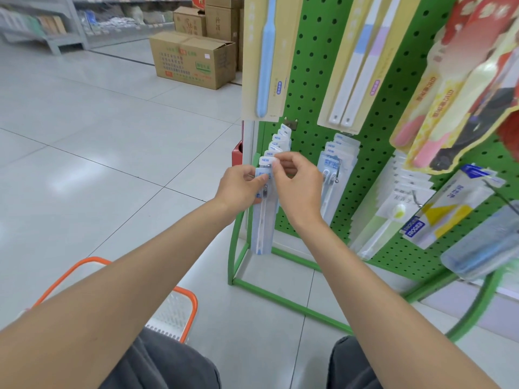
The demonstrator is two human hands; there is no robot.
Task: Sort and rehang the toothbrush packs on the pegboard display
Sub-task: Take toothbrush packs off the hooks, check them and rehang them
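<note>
A green pegboard display (311, 80) stands at the right. On its lower left peg hangs a row of clear blue-and-white toothbrush packs (279, 141) with "NEW" tabs. My left hand (241, 189) grips the front pack (262, 220) by its upper part. My right hand (297, 183) pinches that pack's top tab at the tip of the metal peg. More toothbrush packs (337, 161) hang on the neighbouring peg to the right, and large packs (265, 57) hang above.
An orange-rimmed basket (174, 313) sits on the tiled floor by my knees. Cardboard boxes (193, 60) stand behind the display's left edge. Further packs (449, 214) jut out from the board at the right. The display's green base frame (292, 304) lies on the floor.
</note>
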